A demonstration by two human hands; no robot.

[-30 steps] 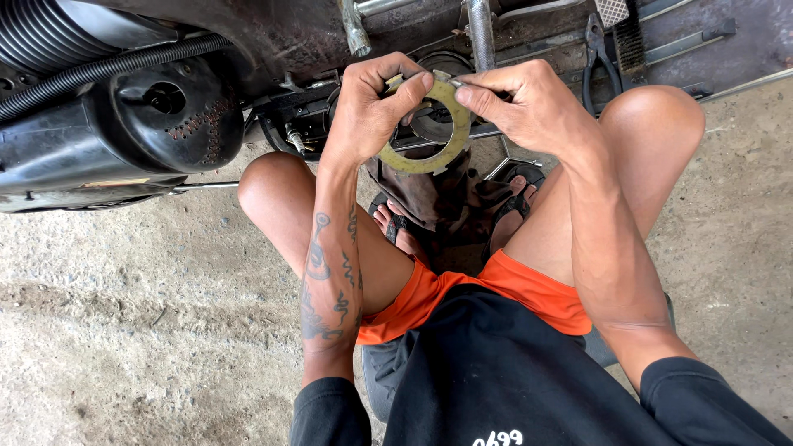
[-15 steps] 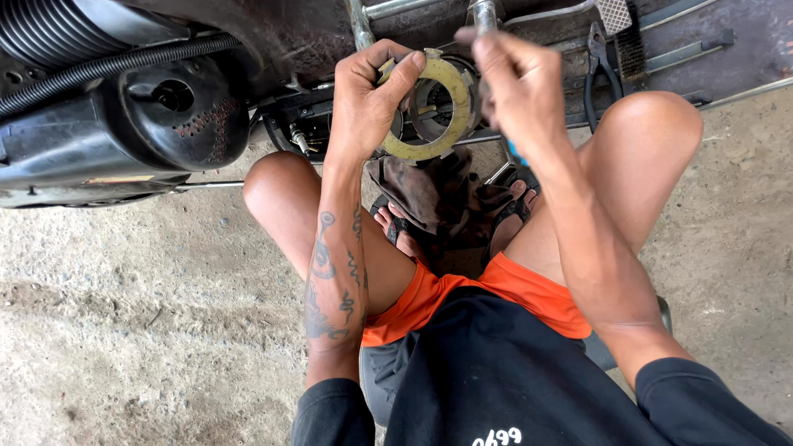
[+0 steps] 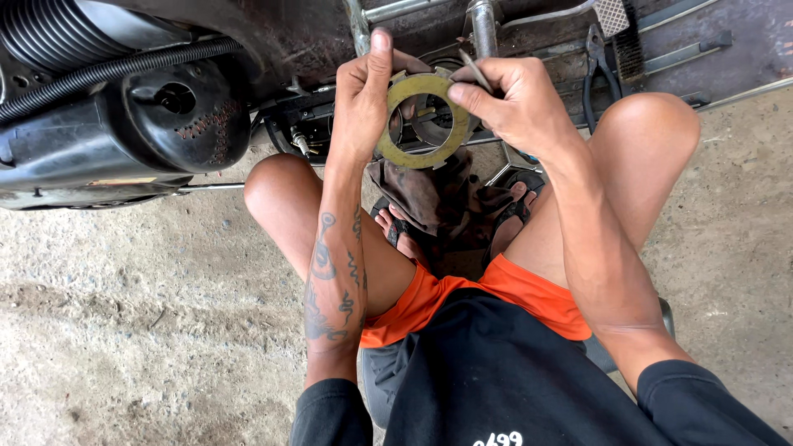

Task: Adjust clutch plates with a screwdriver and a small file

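Both hands grip the ring [image 3: 425, 121] over the rag [image 3: 434, 202] — left hand [image 3: 363, 99] on its left edge, right hand [image 3: 512, 103] pinching the top with a pin [image 3: 477, 72] — and a loose pinch could probably drop it.

Open room is left over the bare concrete floor [image 3: 124, 347] to the left; passage forward is blocked by the black engine casing [image 3: 124, 132] and the ribbed hose [image 3: 107, 70]; the way ahead of the ring-shaped plate [image 3: 423, 122] is crowded by metal tubes [image 3: 483, 29]; pliers [image 3: 596, 70] lie right, beyond the raised knee [image 3: 652, 136].
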